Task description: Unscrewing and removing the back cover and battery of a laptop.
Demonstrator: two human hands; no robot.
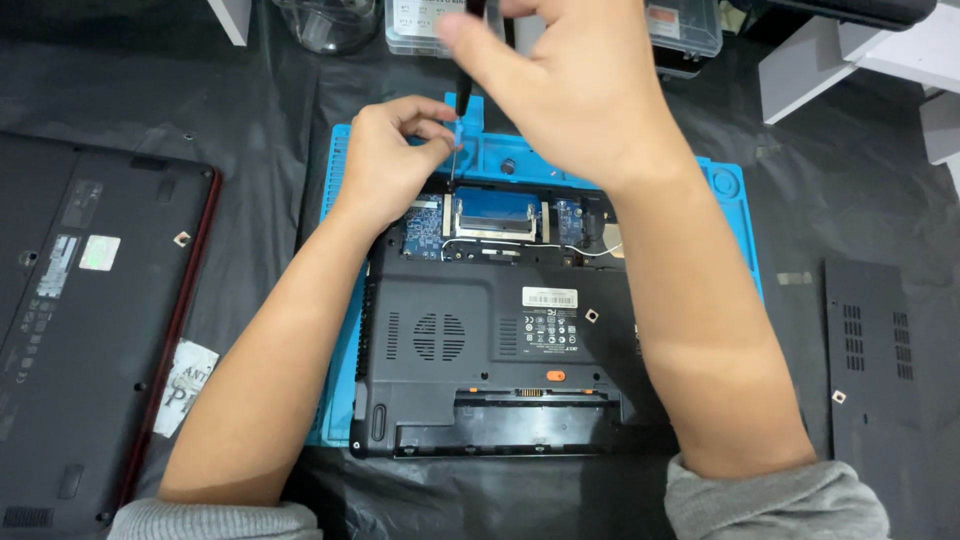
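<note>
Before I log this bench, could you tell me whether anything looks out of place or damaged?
Nothing looks damaged. The black upturned laptop on the blue work mat has an open bay with bare circuit boards; its black vented cover panel lies apart at right.

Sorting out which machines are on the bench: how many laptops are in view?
2. One black laptop lies upside down on the blue mat, centre, under both hands. A second laptop with a red edge lies at the left. Others may be out of frame.
</note>
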